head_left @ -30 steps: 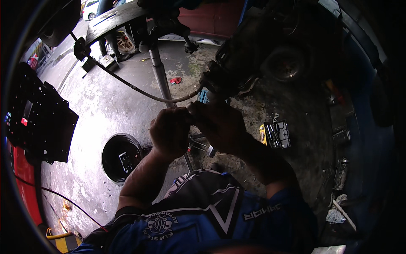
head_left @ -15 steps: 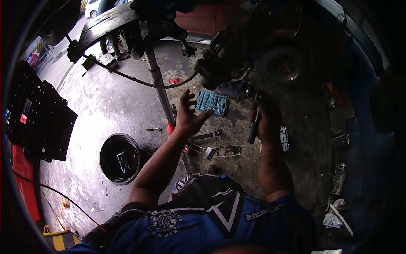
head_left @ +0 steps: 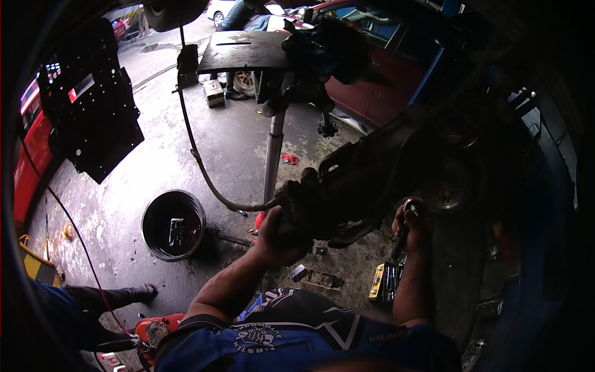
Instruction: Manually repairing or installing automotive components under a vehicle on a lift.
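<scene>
My left hand (head_left: 279,242) is raised against the near end of a dark metal car part (head_left: 347,173), where a cable joins it. Its thumb shows along the edge and the other fingers are lost in shadow behind; it looks closed on the part. Farther right, my right hand (head_left: 419,230) is closed around a ratchet wrench (head_left: 400,243). The wrench's round head points up, with a shiny tip showing, and its dark handle hangs below the fist. That head is close under the dark vehicle underside, and I cannot tell whether it touches.
A support pole (head_left: 271,155) stands beyond my left hand. The cable (head_left: 198,161) loops down beside it. On the floor are a black tub (head_left: 173,225), a yellow-edged tool case (head_left: 376,282) and a flat metal piece (head_left: 323,279). Another person's leg (head_left: 118,294) is at lower left.
My left hand has gone from open in the air to the dark car part. The view has shifted; the blue socket case is now out of sight and another person's leg appears at lower left.
</scene>
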`<act>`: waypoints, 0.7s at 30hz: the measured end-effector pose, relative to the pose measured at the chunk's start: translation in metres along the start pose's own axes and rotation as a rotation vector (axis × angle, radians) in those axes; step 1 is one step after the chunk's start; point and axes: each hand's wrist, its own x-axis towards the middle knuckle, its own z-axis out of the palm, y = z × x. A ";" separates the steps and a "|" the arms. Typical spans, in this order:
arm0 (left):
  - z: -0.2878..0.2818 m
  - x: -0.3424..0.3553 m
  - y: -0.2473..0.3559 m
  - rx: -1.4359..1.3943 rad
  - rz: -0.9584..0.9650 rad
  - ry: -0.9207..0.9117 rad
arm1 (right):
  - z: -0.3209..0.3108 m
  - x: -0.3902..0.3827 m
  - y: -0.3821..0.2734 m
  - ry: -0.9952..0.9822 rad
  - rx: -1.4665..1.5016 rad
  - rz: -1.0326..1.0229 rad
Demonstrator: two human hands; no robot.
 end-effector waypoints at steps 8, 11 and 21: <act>-0.110 -0.001 0.161 0.651 0.677 0.313 | 0.082 0.042 0.010 -0.236 -0.025 0.067; -0.145 0.031 0.200 0.369 0.726 0.308 | 0.099 0.046 0.006 -0.372 -0.070 0.090; -0.264 0.170 0.260 0.219 0.641 -0.006 | 0.194 0.040 0.006 -0.308 -0.296 0.035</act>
